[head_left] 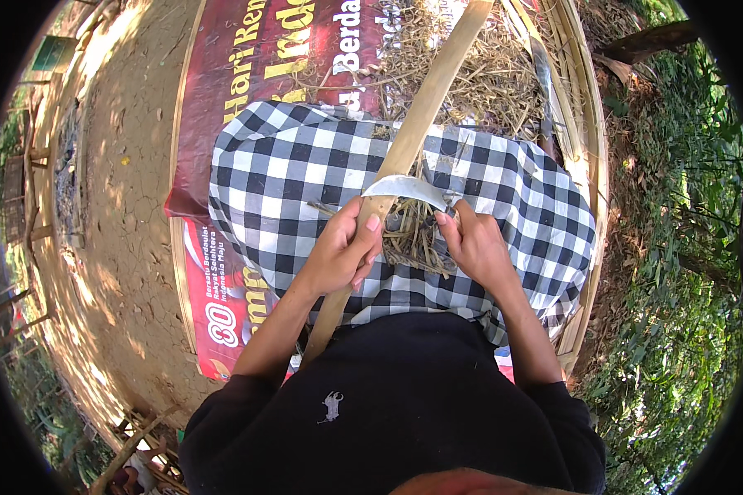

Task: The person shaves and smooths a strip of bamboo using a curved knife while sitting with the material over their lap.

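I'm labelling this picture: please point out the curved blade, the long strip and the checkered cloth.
Curved blade (406,186): head view, middle of the metal.
Long strip (423,104): head view, flat face beyond the blade.
Checkered cloth (285,169): head view, left part.

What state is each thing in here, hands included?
Left hand, closed on strip
Right hand, closed on blade
Blade, bare, curved, lying across strip
Strip, slanted, held
Checked cloth, rumpled
Shavings, loose, scattered
Banner, spread out, partly covered
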`<action>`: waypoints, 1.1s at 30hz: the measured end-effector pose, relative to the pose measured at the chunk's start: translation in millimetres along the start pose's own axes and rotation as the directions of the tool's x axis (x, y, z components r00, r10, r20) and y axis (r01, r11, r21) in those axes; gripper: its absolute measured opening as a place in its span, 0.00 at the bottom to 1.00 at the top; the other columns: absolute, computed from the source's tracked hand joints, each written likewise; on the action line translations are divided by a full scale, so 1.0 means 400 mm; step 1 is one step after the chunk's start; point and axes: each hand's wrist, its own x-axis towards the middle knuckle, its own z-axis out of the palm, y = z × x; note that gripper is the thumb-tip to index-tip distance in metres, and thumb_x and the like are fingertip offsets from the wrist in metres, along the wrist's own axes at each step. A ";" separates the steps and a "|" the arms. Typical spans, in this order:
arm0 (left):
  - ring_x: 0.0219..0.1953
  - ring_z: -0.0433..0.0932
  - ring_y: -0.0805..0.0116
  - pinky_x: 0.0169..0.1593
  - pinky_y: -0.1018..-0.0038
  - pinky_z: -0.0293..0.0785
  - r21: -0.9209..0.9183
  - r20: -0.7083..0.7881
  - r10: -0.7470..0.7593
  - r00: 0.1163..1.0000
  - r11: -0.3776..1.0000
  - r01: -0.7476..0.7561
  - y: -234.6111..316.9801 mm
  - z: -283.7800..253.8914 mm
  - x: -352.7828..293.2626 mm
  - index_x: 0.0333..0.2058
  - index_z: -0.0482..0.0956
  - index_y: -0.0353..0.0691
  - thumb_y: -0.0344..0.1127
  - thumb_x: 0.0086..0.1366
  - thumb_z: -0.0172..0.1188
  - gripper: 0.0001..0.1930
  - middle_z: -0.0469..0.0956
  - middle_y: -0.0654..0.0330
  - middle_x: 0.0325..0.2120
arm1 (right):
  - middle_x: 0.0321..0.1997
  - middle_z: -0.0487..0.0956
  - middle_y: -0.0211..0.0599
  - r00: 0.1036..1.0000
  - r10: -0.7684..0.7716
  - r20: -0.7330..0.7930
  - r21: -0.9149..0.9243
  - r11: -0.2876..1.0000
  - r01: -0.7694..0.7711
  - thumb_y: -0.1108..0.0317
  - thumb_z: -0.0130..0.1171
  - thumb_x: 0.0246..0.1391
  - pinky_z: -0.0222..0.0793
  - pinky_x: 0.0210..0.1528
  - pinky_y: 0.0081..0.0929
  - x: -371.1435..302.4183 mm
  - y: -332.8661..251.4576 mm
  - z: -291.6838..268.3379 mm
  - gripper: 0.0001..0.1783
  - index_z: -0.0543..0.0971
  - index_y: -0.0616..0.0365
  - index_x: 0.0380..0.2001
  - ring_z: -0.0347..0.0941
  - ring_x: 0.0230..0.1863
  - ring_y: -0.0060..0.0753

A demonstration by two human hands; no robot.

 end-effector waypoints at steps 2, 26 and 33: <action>0.09 0.61 0.81 0.13 0.82 0.62 0.021 -0.020 0.013 1.000 1.000 -0.012 0.008 0.000 0.006 0.48 0.63 0.36 0.46 0.78 0.43 0.17 0.66 0.66 0.19 | 0.13 0.70 0.53 0.994 0.005 -0.107 0.006 1.000 -0.004 0.60 0.55 0.67 0.65 0.22 0.47 0.015 0.013 0.011 0.19 0.71 0.66 0.27 0.71 0.18 0.62; 0.08 0.62 0.81 0.13 0.82 0.60 0.017 0.079 -0.035 0.996 0.999 0.034 -0.019 0.006 -0.027 0.49 0.63 0.36 0.45 0.78 0.43 0.16 0.66 0.67 0.17 | 0.11 0.71 0.50 0.984 0.070 -0.166 -0.095 0.992 -0.086 0.57 0.50 0.70 0.64 0.15 0.44 0.049 0.115 -0.057 0.22 0.72 0.63 0.25 0.70 0.11 0.53; 0.08 0.61 0.80 0.12 0.81 0.61 -0.115 0.078 -0.034 0.996 0.992 0.043 0.022 0.030 -0.015 0.44 0.63 0.39 0.45 0.78 0.43 0.14 0.67 0.65 0.19 | 0.14 0.70 0.56 0.954 0.257 -0.154 0.052 0.966 -0.252 0.51 0.49 0.70 0.62 0.23 0.47 0.062 0.032 -0.069 0.29 0.72 0.67 0.22 0.68 0.17 0.59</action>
